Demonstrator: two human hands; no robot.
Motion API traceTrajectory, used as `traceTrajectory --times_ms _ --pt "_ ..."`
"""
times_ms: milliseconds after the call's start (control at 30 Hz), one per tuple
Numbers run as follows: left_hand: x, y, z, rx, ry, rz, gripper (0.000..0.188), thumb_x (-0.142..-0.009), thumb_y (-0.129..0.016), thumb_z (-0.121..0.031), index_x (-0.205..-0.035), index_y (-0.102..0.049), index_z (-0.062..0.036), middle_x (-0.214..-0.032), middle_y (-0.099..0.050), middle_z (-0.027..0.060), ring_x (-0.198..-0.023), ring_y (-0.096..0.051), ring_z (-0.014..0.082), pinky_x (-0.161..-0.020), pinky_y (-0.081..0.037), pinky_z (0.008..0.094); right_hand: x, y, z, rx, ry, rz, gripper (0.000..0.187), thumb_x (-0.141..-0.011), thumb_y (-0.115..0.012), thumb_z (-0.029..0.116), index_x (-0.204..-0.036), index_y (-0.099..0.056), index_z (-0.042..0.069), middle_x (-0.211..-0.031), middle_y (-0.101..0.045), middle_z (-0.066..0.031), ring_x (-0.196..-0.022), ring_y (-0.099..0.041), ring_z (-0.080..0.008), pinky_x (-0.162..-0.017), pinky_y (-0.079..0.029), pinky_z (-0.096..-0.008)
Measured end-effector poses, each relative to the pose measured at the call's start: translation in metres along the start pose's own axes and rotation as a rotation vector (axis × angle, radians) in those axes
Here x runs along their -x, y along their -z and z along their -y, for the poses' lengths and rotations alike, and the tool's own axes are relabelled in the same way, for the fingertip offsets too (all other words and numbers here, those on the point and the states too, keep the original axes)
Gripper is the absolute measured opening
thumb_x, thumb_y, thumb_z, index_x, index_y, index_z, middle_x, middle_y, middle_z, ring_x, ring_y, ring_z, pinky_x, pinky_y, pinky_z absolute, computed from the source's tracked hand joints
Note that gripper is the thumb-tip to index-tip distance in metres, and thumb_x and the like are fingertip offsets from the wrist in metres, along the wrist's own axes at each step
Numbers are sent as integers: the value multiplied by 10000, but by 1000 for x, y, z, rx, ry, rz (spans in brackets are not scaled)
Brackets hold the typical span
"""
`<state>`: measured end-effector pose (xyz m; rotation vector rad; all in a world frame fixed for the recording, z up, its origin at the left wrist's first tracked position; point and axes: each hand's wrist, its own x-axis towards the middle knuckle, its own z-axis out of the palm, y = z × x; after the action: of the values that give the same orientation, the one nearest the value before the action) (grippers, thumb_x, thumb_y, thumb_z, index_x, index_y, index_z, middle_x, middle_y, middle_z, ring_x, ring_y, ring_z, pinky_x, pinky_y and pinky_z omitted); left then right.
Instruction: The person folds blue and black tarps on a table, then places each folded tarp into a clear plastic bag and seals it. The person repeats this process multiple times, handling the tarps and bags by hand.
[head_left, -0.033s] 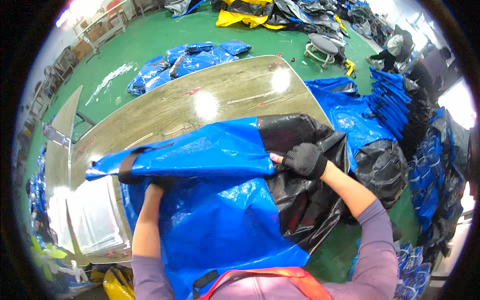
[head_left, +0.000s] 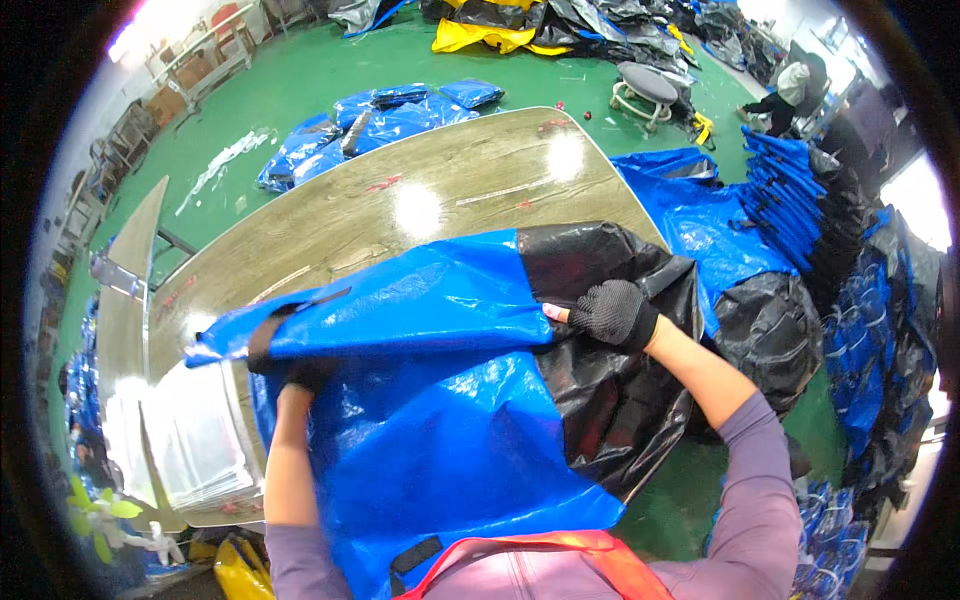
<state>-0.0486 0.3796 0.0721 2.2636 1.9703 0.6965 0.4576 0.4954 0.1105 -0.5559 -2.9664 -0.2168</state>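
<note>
A large blue and black tarpaulin bag (head_left: 440, 420) lies across the near side of the table and reaches down to my body. Its upper blue layer is folded over, with a black strap (head_left: 265, 338) at the left end. My right hand (head_left: 610, 315), in a black knit glove with the thumb tip bare, is closed on the bag beside the seam where blue meets black. My left hand (head_left: 308, 374), also dark-gloved, reaches under the folded edge near the strap; its fingers are hidden by the material.
The wood-look table (head_left: 340, 215) is glossy. Beyond it, wrapped blue packages (head_left: 400, 115) lie on the green floor, with a round stool (head_left: 645, 90) farther right. Stacked blue and black pieces (head_left: 785, 200) stand at right. Clear plastic bags (head_left: 200, 430) lie at left.
My left hand has drawn back slightly, and more of its dark glove shows below the folded edge. My right hand keeps its hold at the seam. The whole view has shifted a little.
</note>
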Motion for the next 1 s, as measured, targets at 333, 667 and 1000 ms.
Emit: traceTrajectory --times_ms 333,667,1000 --pt "-49 113 -13 -509 114 479 411 -853 -590 -222 -1237 -589 -74 -1215 -592 190 -1170 -544 359 -1017 -417 440 -83 85 19 82 -44 925 513 -810 -593 418 -1268 -561 189 -983 -666 -156 -816 -670 -330 -691 -522 -452" --pt "-34 28 -131 -28 192 626 663 -819 -602 -507 -1368 -504 -150 -1466 -402 154 -1366 -334 392 -1105 -300 471 -10 -21 -16 -55 -366 112 811 -854 -533 563 -1481 -289 110 -1509 -300 -201 -1410 -256 -361 -1152 -77 -541" --pt "-45 -128 -210 -174 -457 83 910 -707 -554 -721 -1459 -366 -245 -1537 -276 136 -1435 -163 400 -1095 -68 659 -5 -1 -27 2 -601 220 697 -897 -496 498 -1490 -276 205 -1542 -276 -89 -1417 -218 -390 -1116 -176 -603"
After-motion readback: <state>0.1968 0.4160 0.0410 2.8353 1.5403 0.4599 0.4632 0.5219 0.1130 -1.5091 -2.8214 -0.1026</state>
